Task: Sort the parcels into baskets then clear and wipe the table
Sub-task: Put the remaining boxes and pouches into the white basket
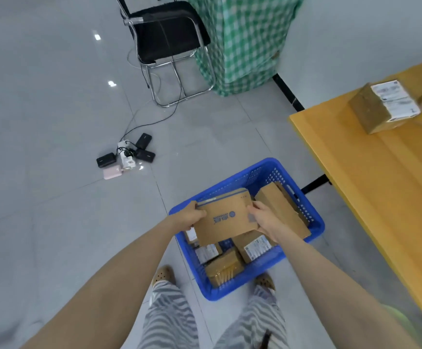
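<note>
I am sorting parcels: my left hand point(188, 217) and right hand point(262, 217) are each gripping one end of a box point(226, 220), holding it just over the basket point(260, 270) on the floor. Next, I judge, it needs lowering flat onto the pile. I am counting one basket, about five parcels inside, and one parcel point(383, 107) lying on the table point(381, 197).

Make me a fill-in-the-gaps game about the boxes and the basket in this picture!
1. The left hand and right hand hold a cardboard parcel above the ____ basket.
2. A taped parcel sits on the yellow ____.
3. The black ____ stands beside the green checked cloth.
Missing words: blue; table; chair.
</note>
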`<control>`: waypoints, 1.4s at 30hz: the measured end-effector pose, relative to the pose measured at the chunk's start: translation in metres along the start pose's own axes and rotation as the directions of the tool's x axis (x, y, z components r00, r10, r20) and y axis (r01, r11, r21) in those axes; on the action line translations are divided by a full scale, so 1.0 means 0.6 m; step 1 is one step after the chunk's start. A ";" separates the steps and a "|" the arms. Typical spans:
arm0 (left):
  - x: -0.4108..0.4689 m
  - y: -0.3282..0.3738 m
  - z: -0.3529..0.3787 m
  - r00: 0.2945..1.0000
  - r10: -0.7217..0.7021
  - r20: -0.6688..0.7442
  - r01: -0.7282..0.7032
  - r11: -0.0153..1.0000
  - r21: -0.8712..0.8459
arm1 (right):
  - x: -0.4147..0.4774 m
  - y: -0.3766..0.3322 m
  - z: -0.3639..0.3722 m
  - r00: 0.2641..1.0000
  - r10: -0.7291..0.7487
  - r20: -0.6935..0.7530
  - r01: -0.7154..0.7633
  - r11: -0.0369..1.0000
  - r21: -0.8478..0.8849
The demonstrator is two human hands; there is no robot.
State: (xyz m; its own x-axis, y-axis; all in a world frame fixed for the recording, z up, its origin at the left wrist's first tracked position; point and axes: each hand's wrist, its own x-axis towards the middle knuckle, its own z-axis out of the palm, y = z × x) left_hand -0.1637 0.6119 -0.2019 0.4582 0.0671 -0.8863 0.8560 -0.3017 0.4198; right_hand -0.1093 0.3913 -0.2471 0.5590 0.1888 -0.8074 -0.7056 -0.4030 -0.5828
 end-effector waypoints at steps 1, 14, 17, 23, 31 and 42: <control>0.016 -0.008 -0.001 1.000 -0.013 0.023 0.013 1.000 0.006 | 0.008 0.004 0.013 1.000 0.017 -0.013 -0.017 1.000 -0.011; 0.244 -0.178 0.119 0.979 -0.186 -0.087 0.159 0.955 -0.251 | 0.148 0.219 0.067 0.982 0.165 -0.088 -0.162 0.986 0.041; 0.284 -0.203 0.152 0.982 -0.181 -0.058 0.155 0.940 -0.305 | 0.189 0.254 0.059 0.988 0.147 -0.052 -0.146 0.989 0.026; 0.373 -0.267 0.182 0.981 -0.193 -0.001 0.185 0.944 -0.275 | 0.276 0.311 0.082 0.980 0.201 0.015 -0.199 0.978 -0.065; 0.466 -0.332 0.196 0.967 -0.248 -0.052 0.220 0.923 -0.317 | 0.370 0.397 0.126 0.966 0.257 0.003 -0.254 0.957 -0.140; 0.559 -0.395 0.200 0.979 -0.161 -0.122 0.120 0.951 -0.286 | 0.436 0.438 0.177 0.977 0.179 -0.112 -0.185 0.982 -0.047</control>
State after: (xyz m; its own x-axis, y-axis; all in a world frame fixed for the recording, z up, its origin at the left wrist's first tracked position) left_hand -0.2415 0.5918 -0.6220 0.3407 0.2306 -0.9114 0.9373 -0.0069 0.3486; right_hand -0.1949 0.4296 -0.6213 0.4691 0.0117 -0.8831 -0.7759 -0.4722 -0.4184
